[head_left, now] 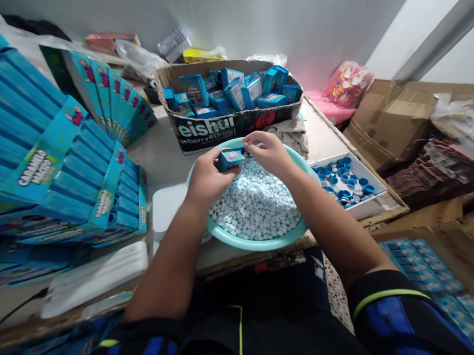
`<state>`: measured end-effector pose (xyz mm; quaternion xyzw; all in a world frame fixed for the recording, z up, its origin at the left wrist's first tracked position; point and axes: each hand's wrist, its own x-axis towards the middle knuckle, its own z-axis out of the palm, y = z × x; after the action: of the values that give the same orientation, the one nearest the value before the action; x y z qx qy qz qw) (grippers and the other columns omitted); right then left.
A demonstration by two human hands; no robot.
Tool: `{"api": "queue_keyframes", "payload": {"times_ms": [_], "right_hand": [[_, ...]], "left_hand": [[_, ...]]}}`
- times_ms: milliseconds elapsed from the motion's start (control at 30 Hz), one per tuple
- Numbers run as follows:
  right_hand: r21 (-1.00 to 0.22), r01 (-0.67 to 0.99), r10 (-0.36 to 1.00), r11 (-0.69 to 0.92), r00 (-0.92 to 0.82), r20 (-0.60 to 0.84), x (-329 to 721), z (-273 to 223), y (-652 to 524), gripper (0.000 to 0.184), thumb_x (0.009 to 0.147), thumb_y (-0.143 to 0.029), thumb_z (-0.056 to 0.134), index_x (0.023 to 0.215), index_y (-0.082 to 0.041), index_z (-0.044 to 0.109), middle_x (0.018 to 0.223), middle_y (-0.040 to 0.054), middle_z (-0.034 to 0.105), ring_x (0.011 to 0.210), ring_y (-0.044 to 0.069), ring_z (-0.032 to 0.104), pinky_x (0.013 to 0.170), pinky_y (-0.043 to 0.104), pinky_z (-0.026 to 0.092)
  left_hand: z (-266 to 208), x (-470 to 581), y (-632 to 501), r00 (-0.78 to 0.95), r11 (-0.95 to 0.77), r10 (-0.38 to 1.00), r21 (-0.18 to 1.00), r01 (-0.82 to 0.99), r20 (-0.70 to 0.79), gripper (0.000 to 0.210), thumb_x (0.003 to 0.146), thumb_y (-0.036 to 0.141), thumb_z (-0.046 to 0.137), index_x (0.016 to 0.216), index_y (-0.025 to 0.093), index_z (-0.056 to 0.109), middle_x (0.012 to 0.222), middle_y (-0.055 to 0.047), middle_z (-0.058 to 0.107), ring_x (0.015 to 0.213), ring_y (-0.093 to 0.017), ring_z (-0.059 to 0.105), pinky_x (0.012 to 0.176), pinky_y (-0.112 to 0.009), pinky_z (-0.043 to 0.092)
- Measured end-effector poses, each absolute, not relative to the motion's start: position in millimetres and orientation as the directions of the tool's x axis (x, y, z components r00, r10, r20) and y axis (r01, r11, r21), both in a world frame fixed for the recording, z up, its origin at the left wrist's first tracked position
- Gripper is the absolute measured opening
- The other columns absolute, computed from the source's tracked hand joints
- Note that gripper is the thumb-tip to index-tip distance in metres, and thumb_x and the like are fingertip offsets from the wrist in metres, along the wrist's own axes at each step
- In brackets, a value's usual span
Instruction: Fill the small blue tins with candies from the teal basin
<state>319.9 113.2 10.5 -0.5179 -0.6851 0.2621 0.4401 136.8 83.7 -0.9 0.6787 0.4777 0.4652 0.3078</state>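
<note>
My left hand (210, 177) is wrapped round a small blue candy box (230, 157), held tilted above a mint-green basin (257, 246). At the box's right end, the thumb and fingers of my right hand (267, 153) are pinched together on what looks like its end flap; the exact spot is partly hidden by the fingers. Small white and pale blue candies (255, 205) heap up in the basin under both hands. Just behind it stands an open carton (215, 128) with printed lettering, piled with blue candy boxes (235, 92) like the held one.
A white tray (371, 200) with blue caps (352, 179) sits right of the basin. Stacked blue display boxes (62, 173) crowd the left, near a white scale (167, 208). A crumpled cloth (290, 135) lies behind the basin; brown cartons (391, 116) stand at right.
</note>
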Motion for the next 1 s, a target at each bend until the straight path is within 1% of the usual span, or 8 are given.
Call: {"api": "queue_keyframes", "payload": {"times_ms": [100,233,300,433,633,800,900,1000], "right_hand": [[-0.825,0.5,0.956,0.262,-0.021,0.291,324,5,118,0.021,0.086,-0.017,0.056,0.099,-0.018,0.073,0.092,0.0044,0.068,0.079,0.018,0.061,0.074,0.031,0.05],[-0.84,0.5,0.975,0.209,-0.039,0.219,324,0,121,0.019,0.087,-0.016,0.051,0.091,-0.019,0.07,0.094,0.0041,0.07,0.086,0.02,0.065,0.075,0.031,0.052],[-0.845,0.492,0.977,0.208,-0.07,0.2,323,2,120,0.02,0.094,-0.025,0.05,0.086,-0.02,0.067,0.09,0.0037,0.069,0.085,0.02,0.065,0.073,0.029,0.052],[-0.872,0.422,0.968,0.246,-0.157,0.197,317,8,112,0.039,0.099,-0.052,0.049,0.087,-0.019,0.065,0.083,0.004,0.067,0.078,0.019,0.066,0.06,0.026,0.049],[-0.896,0.358,0.963,0.263,-0.156,0.221,317,3,106,0.038,0.092,-0.055,0.058,0.089,-0.018,0.066,0.079,0.0034,0.065,0.064,0.016,0.065,0.055,0.026,0.049],[-0.875,0.402,0.96,0.27,-0.18,0.213,323,2,100,0.049,0.091,-0.066,0.058,0.101,-0.021,0.07,0.085,0.0046,0.07,0.067,0.02,0.069,0.057,0.029,0.052],[-0.853,0.449,0.961,0.266,-0.197,0.195,328,4,97,0.044,0.085,-0.062,0.069,0.103,-0.022,0.072,0.087,0.0061,0.071,0.07,0.023,0.071,0.062,0.034,0.056],[-0.879,0.427,0.974,0.212,-0.162,0.157,330,5,97,0.034,0.082,-0.052,0.071,0.098,-0.022,0.073,0.084,0.0072,0.071,0.07,0.025,0.072,0.063,0.038,0.058]], "left_hand": [[-1,136,84,0.082,-0.349,0.936,0.868,0.352,0.344,0.041,0.068,0.025,0.082,0.108,0.018,0.075,0.101,-0.006,0.077,0.095,-0.026,0.072,0.087,-0.039,0.058],[-2,134,84,0.053,-0.345,0.935,0.871,0.349,0.35,0.046,0.068,0.027,0.084,0.112,0.018,0.074,0.105,-0.007,0.077,0.097,-0.027,0.072,0.088,-0.039,0.058],[-3,133,84,0.056,-0.356,0.931,0.862,0.361,0.361,0.045,0.069,0.028,0.084,0.112,0.019,0.074,0.105,-0.007,0.077,0.097,-0.027,0.073,0.087,-0.039,0.058],[-4,133,83,0.05,-0.39,0.915,0.848,0.358,0.4,0.044,0.069,0.027,0.084,0.111,0.018,0.074,0.103,-0.007,0.077,0.095,-0.026,0.073,0.086,-0.038,0.058],[-7,134,80,0.055,-0.409,0.909,0.855,0.318,0.414,0.043,0.068,0.019,0.082,0.109,0.015,0.072,0.105,-0.008,0.077,0.097,-0.024,0.073,0.09,-0.036,0.058],[-14,137,77,0.066,-0.406,0.911,0.857,0.316,0.407,0.043,0.071,0.018,0.081,0.113,0.015,0.07,0.104,-0.008,0.077,0.097,-0.023,0.072,0.086,-0.034,0.057],[-18,137,80,0.087,-0.431,0.9,0.837,0.338,0.428,0.042,0.071,0.019,0.081,0.112,0.014,0.07,0.103,-0.009,0.076,0.095,-0.024,0.071,0.083,-0.035,0.056],[-21,136,81,0.132,-0.472,0.88,0.816,0.333,0.455,0.038,0.072,0.018,0.08,0.109,0.015,0.071,0.103,-0.009,0.076,0.095,-0.024,0.071,0.081,-0.034,0.055]]}}
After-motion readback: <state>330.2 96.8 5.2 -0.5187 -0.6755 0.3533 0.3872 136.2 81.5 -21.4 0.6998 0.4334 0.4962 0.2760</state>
